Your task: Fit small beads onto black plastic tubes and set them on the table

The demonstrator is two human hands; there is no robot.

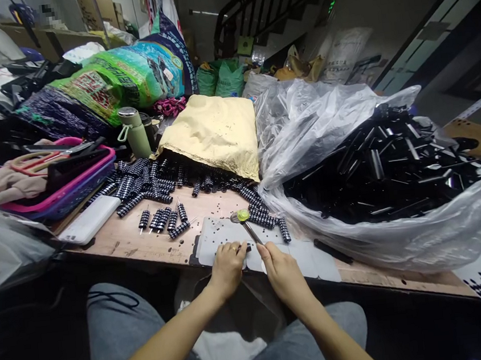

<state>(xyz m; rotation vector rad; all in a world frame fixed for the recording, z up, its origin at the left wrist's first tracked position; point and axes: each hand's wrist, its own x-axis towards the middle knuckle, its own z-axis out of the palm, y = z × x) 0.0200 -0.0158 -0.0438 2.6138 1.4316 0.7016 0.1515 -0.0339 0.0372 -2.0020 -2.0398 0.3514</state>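
My right hand (280, 263) is closed around the shaft of a small hammer (252, 234), whose head has a yellow-green face. The hammer head is held above a grey board (311, 261) at the table's front edge. On the same board rests my left hand (230, 264), fingers bent together over a small black piece (248, 248), its end showing beside the fingertips. Most of that piece is hidden by the hand. Small black dots lie scattered over the board. Left of it lie several black-and-white banded cylinders (163, 218), some with thin pins sticking out.
A large clear plastic bag (371, 240) of black strips stands at the right. Behind the board, more banded cylinders (145, 175) lie beside a cream-coloured sack (213, 128). To the left are a white box-like object (90, 220), a green flask (135, 136) and a pink-rimmed basket (109, 156) with scissors.
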